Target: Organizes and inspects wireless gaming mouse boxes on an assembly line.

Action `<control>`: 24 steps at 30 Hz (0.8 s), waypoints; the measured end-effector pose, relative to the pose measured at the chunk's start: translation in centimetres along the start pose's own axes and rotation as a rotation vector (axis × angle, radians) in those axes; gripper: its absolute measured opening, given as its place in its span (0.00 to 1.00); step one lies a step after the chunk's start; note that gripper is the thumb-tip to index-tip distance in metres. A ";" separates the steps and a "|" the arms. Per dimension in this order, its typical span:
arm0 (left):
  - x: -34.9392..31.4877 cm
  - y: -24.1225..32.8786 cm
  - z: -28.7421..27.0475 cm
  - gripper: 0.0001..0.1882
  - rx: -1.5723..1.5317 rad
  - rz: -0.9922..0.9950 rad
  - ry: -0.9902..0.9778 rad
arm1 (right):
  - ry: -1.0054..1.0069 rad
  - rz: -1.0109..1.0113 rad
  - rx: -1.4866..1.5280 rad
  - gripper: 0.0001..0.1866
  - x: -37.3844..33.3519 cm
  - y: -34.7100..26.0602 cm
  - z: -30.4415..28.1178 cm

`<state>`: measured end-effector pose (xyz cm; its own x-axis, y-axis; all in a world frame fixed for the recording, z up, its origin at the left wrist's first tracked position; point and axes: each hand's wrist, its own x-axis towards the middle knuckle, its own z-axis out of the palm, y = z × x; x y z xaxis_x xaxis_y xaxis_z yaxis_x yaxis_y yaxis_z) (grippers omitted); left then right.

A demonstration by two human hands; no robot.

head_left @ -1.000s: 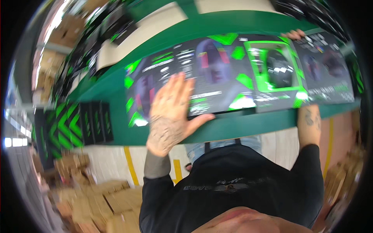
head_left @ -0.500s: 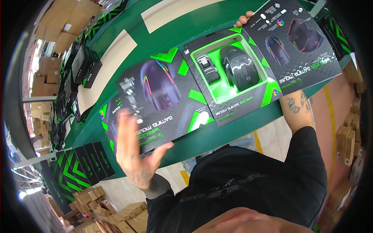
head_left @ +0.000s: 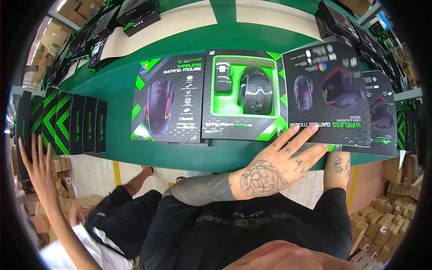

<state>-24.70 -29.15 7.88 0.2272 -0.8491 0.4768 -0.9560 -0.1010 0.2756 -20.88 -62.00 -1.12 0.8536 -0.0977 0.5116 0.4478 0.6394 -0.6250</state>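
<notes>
An opened mouse box (head_left: 209,130) lies on the green table, its bright green tray holding a glossy black computer mouse (head_left: 256,92) and a smaller black part (head_left: 222,77). To its right is a black printed panel (head_left: 330,110) picturing two mice. My left hand (head_left: 274,168), tattooed, reaches across with fingers stretched onto this panel's lower edge. My right forearm (head_left: 337,171) goes under the panels, which hide the right hand. Another printed panel (head_left: 384,112) shows partly behind. Left of the tray lies a mouse-picture cover (head_left: 166,99); whether it is joined to the box I cannot tell.
A co-worker's spread hand (head_left: 41,164) is by a row of black-and-green boxes (head_left: 74,121) at the left. More boxes (head_left: 139,18) stand along the far side beside beige strips (head_left: 288,20). Brown cartons (head_left: 380,220) are stacked below right.
My left hand has gone from the left cover to the right panel. The left cover's print, inverted before, now reads upright. The view has shifted, and a co-worker's hand has appeared at the left.
</notes>
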 end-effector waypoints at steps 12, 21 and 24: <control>-13.4 -8.8 -12.5 0.51 0.292 -0.849 0.271 | 0.368 0.302 -1.005 0.21 0.9 -3.4 4.1; -16.4 -10.2 -13.6 0.59 0.105 -0.868 0.224 | 0.415 0.319 -0.950 0.20 0.9 -3.0 2.4; -20.8 -11.8 -12.8 0.31 0.486 -0.691 0.277 | 0.425 0.328 -0.932 0.20 0.8 -3.2 2.1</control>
<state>-15.76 -3.67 5.39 0.7593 -0.3675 0.5370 -0.5476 -0.8068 0.2221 -22.22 -62.51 2.55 0.9111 -0.3992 0.1029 0.0534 -0.1331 -0.9897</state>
